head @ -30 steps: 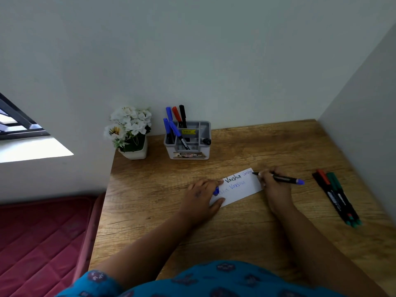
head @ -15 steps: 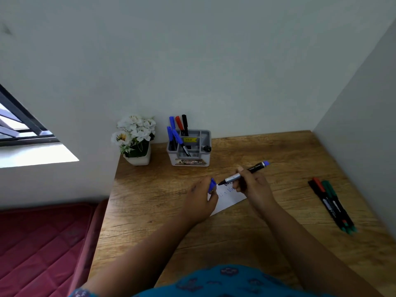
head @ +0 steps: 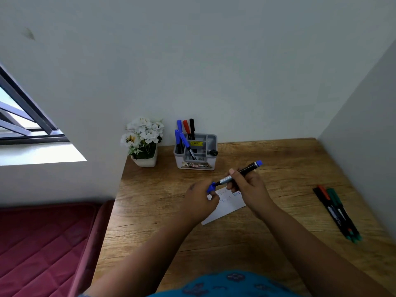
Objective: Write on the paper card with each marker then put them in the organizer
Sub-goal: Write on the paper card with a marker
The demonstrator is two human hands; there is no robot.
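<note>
1. Closest to the camera there's a bit of blue patterned clothing [head: 231, 284] at the bottom edge, with both forearms reaching out over the wooden desk [head: 289, 168].
2. The left hand [head: 200, 202] is curled around a small blue cap [head: 211, 188], pinched between thumb and fingers, just above the left end of the paper card [head: 227, 207].
3. The right hand [head: 248, 189] has its fingers wrapped round the blue marker [head: 240, 173], holding it at a slant, tip pointing down-left right at the cap's opening. Looks like the tip is touching the cap, but it's a bit blurry to be sure.
4. The card lies flat on the desk under both hands, with some handwriting on it, partly hidden.
5. Off to the right, well apart, a small bunch of markers [head: 336, 213] lies on the desk near the side wall: red, green and black ones.
6. Farther back against the wall sits the grey organizer [head: 211, 144] with blue, red and black markers standing in its left compartments.
7. Just left of it is a white flower pot [head: 144, 144].
</note>
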